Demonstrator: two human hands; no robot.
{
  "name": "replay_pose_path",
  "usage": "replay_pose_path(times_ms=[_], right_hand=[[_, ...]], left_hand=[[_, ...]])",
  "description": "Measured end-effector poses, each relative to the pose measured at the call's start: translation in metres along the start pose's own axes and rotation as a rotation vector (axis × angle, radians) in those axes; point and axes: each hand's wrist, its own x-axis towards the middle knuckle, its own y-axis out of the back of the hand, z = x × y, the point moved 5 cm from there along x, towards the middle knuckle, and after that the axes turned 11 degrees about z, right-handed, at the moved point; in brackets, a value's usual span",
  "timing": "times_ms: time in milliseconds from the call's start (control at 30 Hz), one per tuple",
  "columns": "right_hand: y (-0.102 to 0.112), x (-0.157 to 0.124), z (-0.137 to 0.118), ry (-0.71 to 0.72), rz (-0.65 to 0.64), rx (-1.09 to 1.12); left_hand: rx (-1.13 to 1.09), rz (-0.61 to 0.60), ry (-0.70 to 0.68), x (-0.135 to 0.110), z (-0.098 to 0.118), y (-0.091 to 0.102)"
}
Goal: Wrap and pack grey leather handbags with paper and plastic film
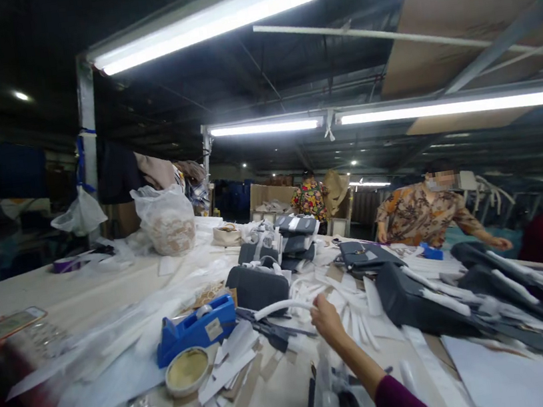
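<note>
The right hand (325,317) is stretched out over the table (278,398). Its fingers are curled shut around one end of a white wrapped handle (281,308). The handle bends away to the left, towards a grey bag (257,286) that stands just behind the blue tape dispenser (195,329). Whether the handle is joined to this bag, I cannot tell. The left hand I do not see.

About the progress, I judge that the work is somewhere in the middle. A stack of grey bags (296,237) further back already has white wrapping on it, so it looks finished. To the right lie more dark bags (417,307), flat and in disorder, with white pieces on them. Many loose paper strips (352,313) are spread between them and the hand. Much seems to remain.

As for writing, nothing can be read. The tape dispenser carries a small pale label, but it is too blurred. A round tin (187,370) beside it shows no words. A co-worker (419,213) in a patterned shirt stands at the far side.
</note>
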Motion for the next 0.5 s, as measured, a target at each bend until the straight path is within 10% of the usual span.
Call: replay_pose_path(times_ms=[233, 500], right_hand=[[0.142, -0.128, 0.128, -0.452, 0.083, 0.664], [0.253, -0.277, 0.205, -0.736, 0.284, 0.306]], left_hand=[[0.016, -0.241, 0.192, -0.045, 0.039, 0.027], [-0.007, -0.450, 0.213, -0.016, 0.046, 0.038]])
